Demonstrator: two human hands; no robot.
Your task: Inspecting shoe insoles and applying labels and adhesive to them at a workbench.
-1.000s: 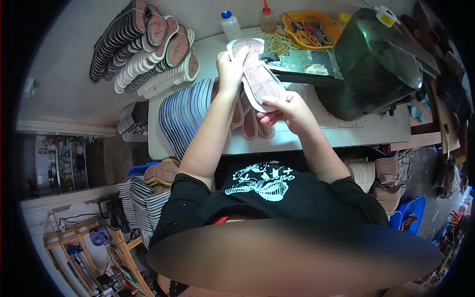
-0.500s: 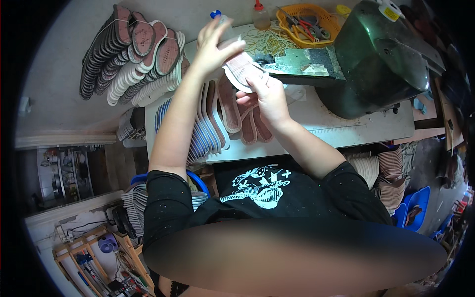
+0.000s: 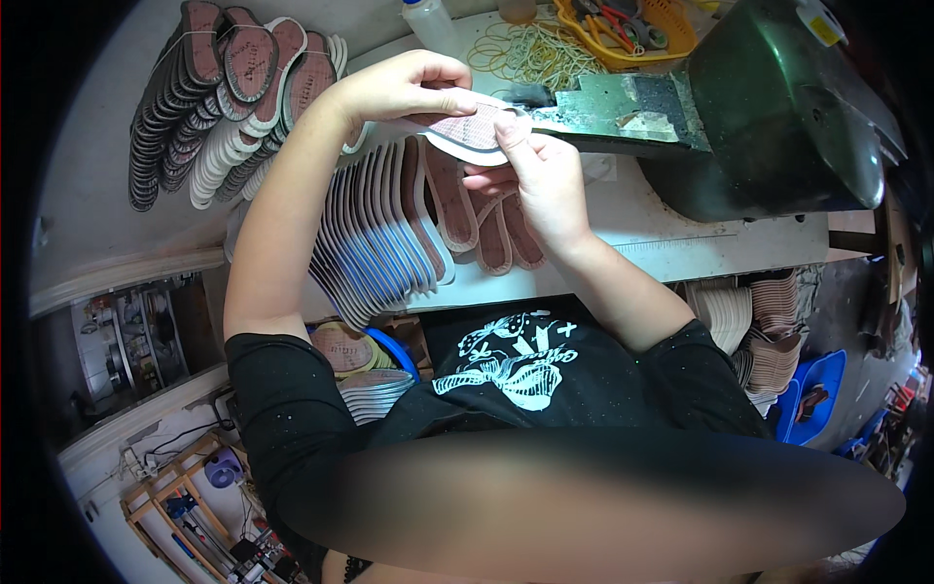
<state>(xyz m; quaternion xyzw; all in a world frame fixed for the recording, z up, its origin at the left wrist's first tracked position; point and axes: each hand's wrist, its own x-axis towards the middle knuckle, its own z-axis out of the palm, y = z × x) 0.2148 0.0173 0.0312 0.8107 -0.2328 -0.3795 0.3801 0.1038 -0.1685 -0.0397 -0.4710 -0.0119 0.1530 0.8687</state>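
Note:
A pinkish-brown shoe insole [image 3: 465, 129] with a white rim is held up between my two hands, at the left end of a dark green machine's arm [image 3: 623, 109]. My left hand [image 3: 413, 90] is closed on its upper left part, the thumb lying along the top. With thumb above and fingers curled below, my right hand [image 3: 550, 185] pinches its right end. Just below, a row of insoles [image 3: 375, 224] stands on edge on the white table, beside a few brown insoles [image 3: 494, 234] lying flat.
Tied bundles of insoles [image 3: 229, 88] rest at the far left. Rubber bands [image 3: 535, 56], a blue-capped bottle [image 3: 428, 24] and an orange basket of tools [image 3: 628, 34] are at the back. The machine's bulky body [image 3: 769, 127] fills the right side. More insoles [image 3: 375, 389] sit below the table's left front.
My left hand came down from beside the bottle, where its fingers were spread and blurred, and closed on the insole. The insole turned to lie more sideways. The view shifted slightly.

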